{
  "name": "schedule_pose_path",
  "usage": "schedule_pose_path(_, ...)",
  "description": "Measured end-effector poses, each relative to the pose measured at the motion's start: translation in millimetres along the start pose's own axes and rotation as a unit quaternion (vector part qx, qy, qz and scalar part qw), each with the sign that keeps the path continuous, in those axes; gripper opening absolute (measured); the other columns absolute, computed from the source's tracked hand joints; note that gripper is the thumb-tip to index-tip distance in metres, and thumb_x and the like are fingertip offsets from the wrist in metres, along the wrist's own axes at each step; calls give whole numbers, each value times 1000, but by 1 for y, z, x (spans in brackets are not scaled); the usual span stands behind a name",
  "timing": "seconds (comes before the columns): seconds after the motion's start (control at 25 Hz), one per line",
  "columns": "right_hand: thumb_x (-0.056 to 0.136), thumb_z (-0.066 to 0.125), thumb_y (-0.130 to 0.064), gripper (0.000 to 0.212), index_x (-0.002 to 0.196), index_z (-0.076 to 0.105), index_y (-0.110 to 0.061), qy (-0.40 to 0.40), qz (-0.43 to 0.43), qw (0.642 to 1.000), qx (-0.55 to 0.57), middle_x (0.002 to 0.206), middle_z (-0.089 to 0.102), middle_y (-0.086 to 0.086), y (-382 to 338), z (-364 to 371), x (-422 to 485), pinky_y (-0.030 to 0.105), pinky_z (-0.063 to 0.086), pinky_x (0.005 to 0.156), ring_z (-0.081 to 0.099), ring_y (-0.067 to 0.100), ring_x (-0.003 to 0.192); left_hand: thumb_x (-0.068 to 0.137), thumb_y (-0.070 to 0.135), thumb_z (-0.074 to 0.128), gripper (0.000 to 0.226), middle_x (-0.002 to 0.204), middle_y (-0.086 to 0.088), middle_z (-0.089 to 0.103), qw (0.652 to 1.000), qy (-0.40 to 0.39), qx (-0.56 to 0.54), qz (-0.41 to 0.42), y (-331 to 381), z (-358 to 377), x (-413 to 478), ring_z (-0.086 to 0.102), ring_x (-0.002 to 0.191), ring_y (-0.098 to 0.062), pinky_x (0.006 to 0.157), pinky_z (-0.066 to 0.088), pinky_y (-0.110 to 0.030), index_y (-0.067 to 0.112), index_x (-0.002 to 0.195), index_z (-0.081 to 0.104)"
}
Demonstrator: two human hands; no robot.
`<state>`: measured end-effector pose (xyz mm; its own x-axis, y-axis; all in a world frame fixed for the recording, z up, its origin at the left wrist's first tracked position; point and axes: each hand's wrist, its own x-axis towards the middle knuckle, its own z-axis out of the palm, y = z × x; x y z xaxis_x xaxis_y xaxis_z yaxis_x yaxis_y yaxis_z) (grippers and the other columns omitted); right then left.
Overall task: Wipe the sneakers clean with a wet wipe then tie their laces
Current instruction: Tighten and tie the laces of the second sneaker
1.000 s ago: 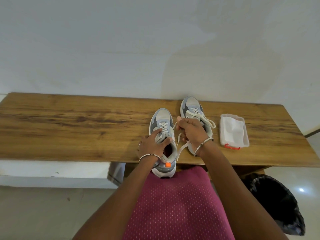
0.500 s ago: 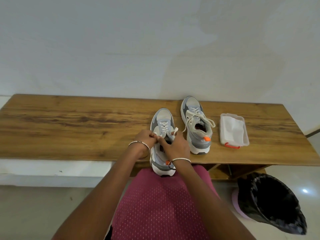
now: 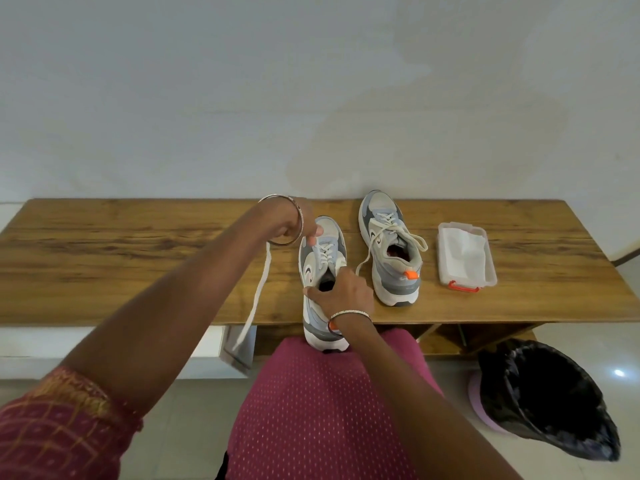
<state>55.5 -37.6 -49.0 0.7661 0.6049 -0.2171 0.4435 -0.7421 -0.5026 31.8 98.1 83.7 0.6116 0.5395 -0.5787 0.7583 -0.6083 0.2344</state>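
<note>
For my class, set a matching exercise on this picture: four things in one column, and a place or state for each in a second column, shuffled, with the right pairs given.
Things:
1. near sneaker
2. far sneaker
3. wipes box
4. bin

Places or states:
A. on the floor, lined with a black bag
B. heel sticks out over the table's front edge, held by the right hand
C. at the right end of the table, orange clip at the front
D. stands free, laces loose

The left hand pulls a lace up.

Pairs: 1-B, 2-D, 3-C, 4-A
</note>
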Motion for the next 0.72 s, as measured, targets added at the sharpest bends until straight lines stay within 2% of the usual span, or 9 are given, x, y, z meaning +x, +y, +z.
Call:
schedule_pose_path(0.04, 76, 73, -58, 54, 102, 58, -13, -3, -4, 1000, -2, 102, 68, 6, 0, 0, 0, 34, 48, 74, 64, 27, 96, 100, 24, 51, 35, 132, -20, 59, 999, 8, -40, 0, 2, 0, 0, 61, 115, -29, 91, 49, -39, -5, 114, 65)
schedule_pose_path(0.08, 77, 72, -56, 50, 99, 58, -13, -7, -9, 1000, 0, 100, 68, 6, 0, 1, 0, 33, 48, 73, 64, 26, 94, 100, 25, 53, 33, 118, -20, 65, 996, 3, -89, 1, 1, 2, 4, 65, 98, -25, 78, 48, -33, -2, 111, 68)
schedule_pose_path(0.12, 79, 72, -54, 47, 96, 57, -14, -9, -12, 1000, 3, 98, 68, 6, 0, 1, 0, 33, 47, 72, 64, 26, 93, 100, 26, 55, 29, 96, -15, 63, 990, 2, -144, 3, 1, 3, 3, 58, 72, -19, 63, 42, -27, 1, 103, 70)
schedule_pose_path(0.16, 79, 72, -52, 44, 94, 56, -14, -8, -14, 1000, 7, 97, 68, 6, 0, 0, 1, 33, 47, 70, 64, 26, 92, 99, 26, 57, 29, 80, -10, 52, 982, 2, -187, 2, -1, 3, 6, 41, 56, -16, 54, 32, -24, 2, 95, 71)
schedule_pose_path(0.2, 80, 72, -51, 42, 93, 56, -14, -9, -14, 1000, 10, 97, 68, 6, 0, 0, 1, 32, 46, 69, 64, 27, 91, 98, 26, 58, 27, 73, -7, 42, 975, 7, -224, -2, -5, 5, 8, 28, 51, -15, 49, 25, -24, 4, 87, 69)
schedule_pose_path(0.28, 81, 72, -49, 42, 95, 57, -13, -10, -15, 1000, 12, 97, 68, 7, 1, -1, 1, 31, 43, 68, 64, 27, 92, 97, 27, 58, 28, 70, -6, 38, 963, 24, -268, -6, -13, 10, 12, 24, 51, -16, 47, 22, -25, 9, 77, 66)
schedule_pose_path(0.44, 81, 72, -48, 41, 95, 57, -12, -10, -16, 1000, 19, 97, 68, 7, 2, 0, 2, 33, 47, 70, 64, 27, 90, 98, 34, 57, 34, 80, -7, 47, 937, 39, -347, -6, -19, 25, 14, 30, 61, -15, 53, 22, -27, 14, 71, 62)
schedule_pose_path(0.64, 80, 72, -49, 43, 95, 59, -11, -10, -14, 1000, 20, 94, 67, 7, 2, 2, 4, 31, 44, 67, 64, 27, 88, 97, 33, 56, 35, 70, -4, 45, 914, 81, -398, 10, -17, 35, 11, 30, 54, -17, 52, 27, -27, 14, 69, 61)
schedule_pose_path(0.72, 79, 73, -53, 46, 91, 57, -11, -27, -10, 999, 25, 88, 62, 5, 4, 2, 6, 33, 45, 67, 63, 25, 87, 97, 35, 56, 36, 64, -2, 41, 915, 112, -388, 13, -19, 36, 8, 33, 55, -18, 59, 32, -28, 14, 68, 64)
